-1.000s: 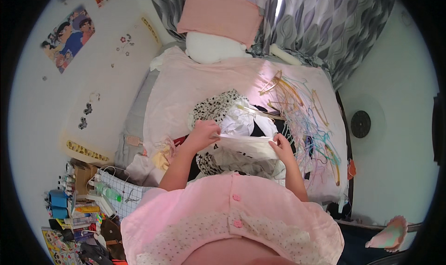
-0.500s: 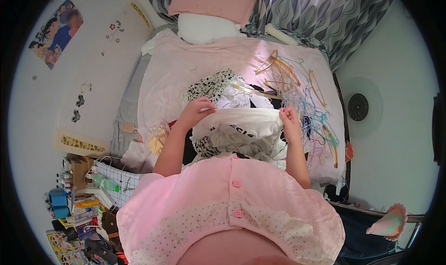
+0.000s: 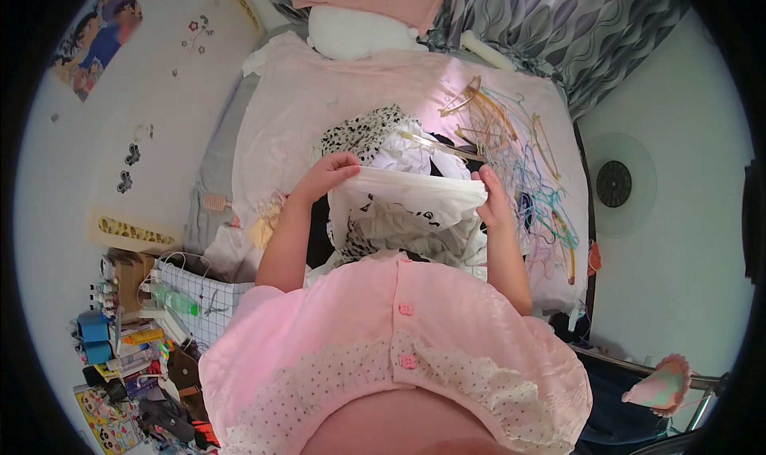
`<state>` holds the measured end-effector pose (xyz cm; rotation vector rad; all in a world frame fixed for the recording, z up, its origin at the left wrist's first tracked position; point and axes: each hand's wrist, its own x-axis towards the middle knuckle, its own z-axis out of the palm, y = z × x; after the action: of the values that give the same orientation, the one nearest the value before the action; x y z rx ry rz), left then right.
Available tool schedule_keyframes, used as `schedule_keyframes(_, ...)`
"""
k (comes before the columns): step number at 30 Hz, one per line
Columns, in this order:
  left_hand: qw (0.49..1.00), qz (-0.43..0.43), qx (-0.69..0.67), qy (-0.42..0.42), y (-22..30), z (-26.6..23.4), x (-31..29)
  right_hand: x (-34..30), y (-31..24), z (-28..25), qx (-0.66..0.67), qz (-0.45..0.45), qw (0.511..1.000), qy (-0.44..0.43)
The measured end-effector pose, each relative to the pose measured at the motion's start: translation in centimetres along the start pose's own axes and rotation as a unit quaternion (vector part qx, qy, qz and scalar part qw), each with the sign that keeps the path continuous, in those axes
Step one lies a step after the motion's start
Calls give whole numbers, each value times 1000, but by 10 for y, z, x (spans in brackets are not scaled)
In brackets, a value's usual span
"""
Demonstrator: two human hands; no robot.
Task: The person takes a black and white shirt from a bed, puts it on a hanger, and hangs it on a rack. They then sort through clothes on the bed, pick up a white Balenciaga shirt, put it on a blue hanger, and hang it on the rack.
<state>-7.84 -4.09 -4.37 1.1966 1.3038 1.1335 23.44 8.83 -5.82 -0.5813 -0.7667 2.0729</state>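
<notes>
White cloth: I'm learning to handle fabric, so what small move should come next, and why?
Perhaps give the white cloth a gentle shake: the left hand and right hand hold its upper edge spread between them, while its front looks creased.

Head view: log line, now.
left hand: holds white, black-printed fabric | right hand: holds same fabric's right end | beyond: black-spotted white cloth

Black lettering [image 3: 428, 216] rides across the white garment [image 3: 407, 185], mid-scene, bending with the folds, and no whole word comes through! Over to the right, marks on the dark wall dial [image 3: 613, 184] are too small to read; near left, the cartoon sheet [image 3: 108, 419] isn't legible either.
</notes>
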Motion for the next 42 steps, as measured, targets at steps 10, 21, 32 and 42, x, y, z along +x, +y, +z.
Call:
schedule_keyframes(10, 998, 47, 9, 35, -9, -20, -6, -2, -21, -9, -464, -10, 880, -102)
schedule_keyframes(21, 933, 179, 265, 165, 12, 31, 0, 30, 28, -90, -721, -191, 645, 167)
schedule_keyframes(32, 878, -60, 332, 339, -103, -21, 10, -11, -10, -12, -788, -55, 614, 4)
schedule_keyframes(42, 930, -10, 362, 56, -57, -10, 5, -3, -16, -120, -827, -203, 500, 157)
